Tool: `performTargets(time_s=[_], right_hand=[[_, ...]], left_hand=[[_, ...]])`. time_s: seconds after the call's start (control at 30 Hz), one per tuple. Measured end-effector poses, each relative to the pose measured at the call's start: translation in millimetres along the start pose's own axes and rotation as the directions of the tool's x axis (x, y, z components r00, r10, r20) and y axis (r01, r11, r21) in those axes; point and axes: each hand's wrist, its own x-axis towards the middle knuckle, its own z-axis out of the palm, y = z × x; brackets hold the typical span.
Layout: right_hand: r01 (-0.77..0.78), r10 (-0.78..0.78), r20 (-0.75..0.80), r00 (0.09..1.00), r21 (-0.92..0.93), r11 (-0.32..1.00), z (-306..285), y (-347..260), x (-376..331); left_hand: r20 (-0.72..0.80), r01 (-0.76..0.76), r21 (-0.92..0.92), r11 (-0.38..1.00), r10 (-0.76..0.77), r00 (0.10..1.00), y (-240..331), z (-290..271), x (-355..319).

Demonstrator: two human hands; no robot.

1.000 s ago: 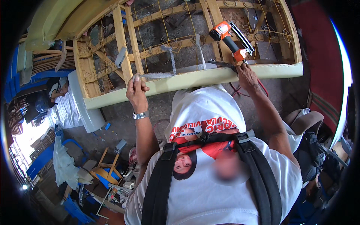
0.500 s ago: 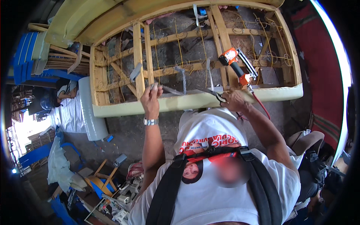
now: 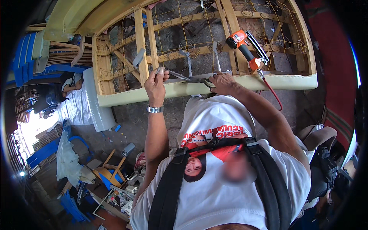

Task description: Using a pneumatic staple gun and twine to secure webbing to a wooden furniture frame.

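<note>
Over the padded cream front rail (image 3: 180,89) of a wooden seat frame, my left hand (image 3: 156,85) is closed in a pinch on one end of a thin pale strip (image 3: 177,75). The strip runs rightward from my fingertips, its other end close to the scissors' tips. Black-handled scissors (image 3: 199,80) are in my right hand (image 3: 224,83), their blades directed left at the strip. Whether the blades touch it I cannot tell. Just beyond my right hand, an orange and black staple gun (image 3: 245,50) lies on the frame.
A red air hose (image 3: 274,96) hangs from the staple gun over the rail. Wooden slats (image 3: 140,42) and wire springs cross the frame. A wrapped plastic roll (image 3: 96,103) stands left, a person (image 3: 73,84) beyond it. Wood scraps and a chair part (image 3: 109,172) clutter the lower left.
My right hand has brought the scissors left, nearer to my left hand and the strip. The left hand keeps its pinch. The frame and staple gun appear higher in view.
</note>
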Motion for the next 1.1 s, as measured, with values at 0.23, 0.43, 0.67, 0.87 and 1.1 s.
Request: performTargets(time_s=[0.23,0.43,0.67,0.87,1.1], right_hand=[[-0.03,0.032,0.084,0.996,-0.019,0.999,-3.9,-0.4,8.9],[-0.081,0.069,0.088,0.994,0.144,0.986,6.6,14.4,13.2],[-0.304,0.37,-0.193,0.909,0.304,0.903,34.6,35.2,-49.2],[-0.672,0.768,-0.205,0.606,0.384,0.633,30.1,-6.1,-38.9],[-0.911,0.961,-0.056,0.272,0.308,0.276,3.1,-45.3,47.0]], left_hand=[[-0.017,0.013,0.029,0.999,-0.013,1.0,-0.6,3.8,-3.1],[-0.012,0.025,-0.11,0.994,-0.026,1.0,-15.8,5.3,18.1],[-0.068,-0.087,0.112,0.99,0.095,0.993,-14.8,-26.6,91.0],[0.079,-0.195,0.156,0.968,0.184,0.98,2.5,-39.6,162.4],[0.367,-0.262,0.121,0.957,0.202,0.908,-1.0,-64.1,238.8]])
